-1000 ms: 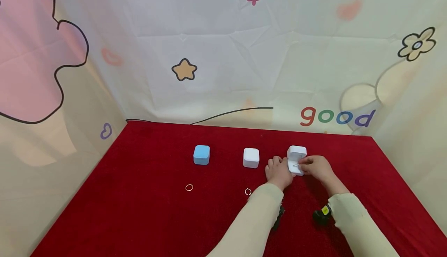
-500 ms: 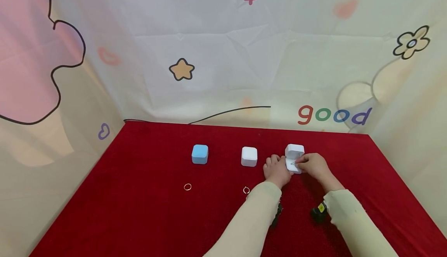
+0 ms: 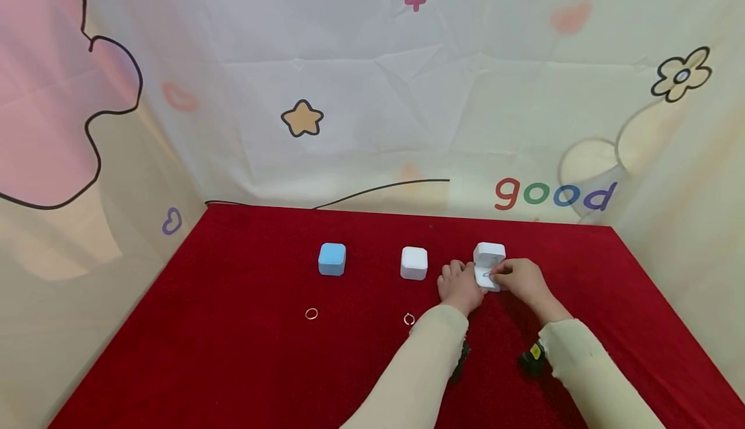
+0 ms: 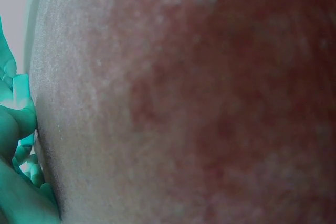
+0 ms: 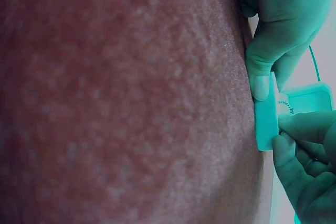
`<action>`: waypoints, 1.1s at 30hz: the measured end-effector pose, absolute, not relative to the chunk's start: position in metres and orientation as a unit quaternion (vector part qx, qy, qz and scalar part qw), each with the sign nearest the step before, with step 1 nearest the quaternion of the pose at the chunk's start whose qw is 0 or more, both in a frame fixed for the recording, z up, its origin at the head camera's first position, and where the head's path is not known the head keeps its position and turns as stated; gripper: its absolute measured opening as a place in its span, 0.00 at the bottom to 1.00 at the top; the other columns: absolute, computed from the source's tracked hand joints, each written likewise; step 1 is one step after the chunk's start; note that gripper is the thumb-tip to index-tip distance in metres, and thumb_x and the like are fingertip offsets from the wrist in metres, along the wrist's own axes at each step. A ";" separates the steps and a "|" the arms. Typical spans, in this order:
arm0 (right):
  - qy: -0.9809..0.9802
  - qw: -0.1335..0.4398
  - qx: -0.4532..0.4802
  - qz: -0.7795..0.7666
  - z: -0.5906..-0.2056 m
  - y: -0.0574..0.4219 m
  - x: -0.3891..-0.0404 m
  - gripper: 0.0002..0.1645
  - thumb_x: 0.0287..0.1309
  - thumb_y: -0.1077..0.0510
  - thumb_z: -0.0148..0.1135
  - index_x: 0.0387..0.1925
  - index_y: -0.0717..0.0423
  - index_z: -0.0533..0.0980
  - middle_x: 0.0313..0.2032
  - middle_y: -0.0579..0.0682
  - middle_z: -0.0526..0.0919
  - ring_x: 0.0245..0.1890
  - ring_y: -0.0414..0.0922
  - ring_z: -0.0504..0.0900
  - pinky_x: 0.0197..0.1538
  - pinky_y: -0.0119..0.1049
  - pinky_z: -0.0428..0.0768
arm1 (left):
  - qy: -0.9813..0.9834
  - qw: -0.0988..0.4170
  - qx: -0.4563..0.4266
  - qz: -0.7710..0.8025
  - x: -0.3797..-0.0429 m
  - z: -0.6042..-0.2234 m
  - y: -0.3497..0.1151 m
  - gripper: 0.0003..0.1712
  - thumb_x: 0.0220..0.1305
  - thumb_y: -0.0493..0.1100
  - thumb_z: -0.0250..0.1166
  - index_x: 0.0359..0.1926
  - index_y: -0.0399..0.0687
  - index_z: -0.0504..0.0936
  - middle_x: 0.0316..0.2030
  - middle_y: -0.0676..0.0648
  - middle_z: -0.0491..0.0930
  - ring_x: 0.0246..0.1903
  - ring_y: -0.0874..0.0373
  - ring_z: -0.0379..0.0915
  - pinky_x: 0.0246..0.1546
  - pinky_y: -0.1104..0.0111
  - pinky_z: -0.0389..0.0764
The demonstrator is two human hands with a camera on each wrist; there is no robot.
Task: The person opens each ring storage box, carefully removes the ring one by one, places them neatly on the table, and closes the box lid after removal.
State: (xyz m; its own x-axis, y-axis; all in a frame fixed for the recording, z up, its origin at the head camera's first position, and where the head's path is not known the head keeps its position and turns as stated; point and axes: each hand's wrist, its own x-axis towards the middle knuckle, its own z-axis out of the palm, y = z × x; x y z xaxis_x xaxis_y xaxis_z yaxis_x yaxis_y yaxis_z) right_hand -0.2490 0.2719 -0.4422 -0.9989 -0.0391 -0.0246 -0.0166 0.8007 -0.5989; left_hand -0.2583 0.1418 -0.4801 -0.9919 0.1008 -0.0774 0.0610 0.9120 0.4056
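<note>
At the right of the red cloth stands an open white ring box (image 3: 489, 252), its lid raised at the back. My left hand (image 3: 460, 288) grips the box's left side, with the thumb across its front in the right wrist view. From the other side my right hand (image 3: 525, 280) reaches over the base and pinches a ring (image 5: 286, 105). The ring stands upright at the cushion, its beaded upper band showing beside the fingertips. How deep it sits in the slot is hidden by the fingers.
A closed white ring box (image 3: 414, 263) and a closed blue ring box (image 3: 332, 259) stand to the left. Nearer lie an open-ended ring (image 3: 409, 319), close to the left sleeve, and a gold ring (image 3: 311, 314). A printed curtain (image 3: 361, 157) rises behind the red cloth (image 3: 233, 351).
The head view has shifted slightly. My right fingers have stayed at the ring with only small movements, and my left hand keeps its grip on the open box.
</note>
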 end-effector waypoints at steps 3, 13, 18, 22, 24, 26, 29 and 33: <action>0.949 0.014 -0.013 -0.316 -0.443 0.272 -0.248 0.12 0.62 0.63 0.66 0.41 0.71 0.85 0.39 0.67 0.87 0.32 0.47 0.76 0.33 0.33 0.76 | 0.978 0.047 0.041 0.201 -0.258 -0.481 0.142 0.29 0.66 0.59 0.68 0.66 0.61 0.76 0.58 0.55 0.73 0.52 0.61 0.63 0.49 0.71 0.68; 0.944 0.016 -0.006 -0.329 -0.445 0.274 -0.249 0.15 0.64 0.61 0.66 0.42 0.73 0.84 0.35 0.64 0.89 0.29 0.44 0.78 0.31 0.31 0.78 | 0.978 0.058 0.038 0.195 -0.255 -0.476 0.142 0.31 0.67 0.58 0.67 0.69 0.62 0.75 0.59 0.55 0.72 0.53 0.62 0.63 0.51 0.71 0.68; 0.943 0.023 0.001 -0.331 -0.444 0.274 -0.249 0.16 0.64 0.61 0.65 0.43 0.73 0.84 0.36 0.65 0.89 0.29 0.45 0.78 0.31 0.31 0.78 | 0.979 0.061 0.035 0.194 -0.253 -0.473 0.141 0.31 0.67 0.59 0.68 0.68 0.63 0.74 0.59 0.56 0.72 0.53 0.62 0.63 0.51 0.71 0.68; 0.942 0.027 0.004 -0.333 -0.444 0.274 -0.249 0.16 0.64 0.60 0.65 0.44 0.73 0.84 0.37 0.66 0.89 0.30 0.45 0.79 0.32 0.30 0.79 | 0.978 0.061 0.035 0.199 -0.253 -0.472 0.141 0.30 0.67 0.58 0.68 0.68 0.62 0.75 0.59 0.55 0.72 0.53 0.61 0.63 0.51 0.71 0.68; 0.942 0.028 0.004 -0.336 -0.444 0.274 -0.250 0.16 0.64 0.60 0.65 0.44 0.73 0.84 0.37 0.66 0.89 0.30 0.45 0.79 0.32 0.30 0.79 | 0.977 0.062 0.036 0.200 -0.254 -0.473 0.141 0.30 0.67 0.58 0.68 0.68 0.61 0.75 0.59 0.55 0.72 0.54 0.61 0.63 0.51 0.71 0.68; 0.941 0.028 0.006 -0.338 -0.444 0.275 -0.250 0.16 0.64 0.60 0.64 0.44 0.73 0.84 0.37 0.65 0.89 0.30 0.45 0.79 0.32 0.30 0.79 | 0.977 0.062 0.037 0.202 -0.254 -0.473 0.141 0.30 0.67 0.58 0.68 0.68 0.61 0.75 0.59 0.55 0.72 0.54 0.61 0.63 0.51 0.71 0.68; 0.940 0.028 0.008 -0.339 -0.444 0.275 -0.251 0.16 0.64 0.61 0.64 0.44 0.73 0.84 0.35 0.64 0.89 0.30 0.45 0.77 0.32 0.32 0.78 | 0.977 0.062 0.037 0.202 -0.254 -0.473 0.141 0.30 0.67 0.58 0.68 0.68 0.61 0.75 0.59 0.55 0.72 0.53 0.61 0.63 0.51 0.71 0.68; 0.940 0.026 0.008 -0.339 -0.445 0.275 -0.250 0.16 0.64 0.60 0.65 0.44 0.73 0.84 0.36 0.64 0.89 0.30 0.45 0.79 0.32 0.32 0.78 | 0.977 0.059 0.037 0.201 -0.253 -0.473 0.141 0.30 0.67 0.58 0.67 0.68 0.61 0.75 0.58 0.55 0.72 0.53 0.62 0.63 0.51 0.71 0.68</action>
State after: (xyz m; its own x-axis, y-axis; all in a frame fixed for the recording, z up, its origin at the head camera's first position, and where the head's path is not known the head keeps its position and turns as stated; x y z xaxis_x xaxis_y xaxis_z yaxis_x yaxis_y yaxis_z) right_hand -0.2498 0.2746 -0.4447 -0.9985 -0.0031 -0.0545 0.0324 0.7694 -0.6379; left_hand -0.2534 0.1411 -0.4730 -0.9904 0.0954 -0.1001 0.0482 0.9164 0.3972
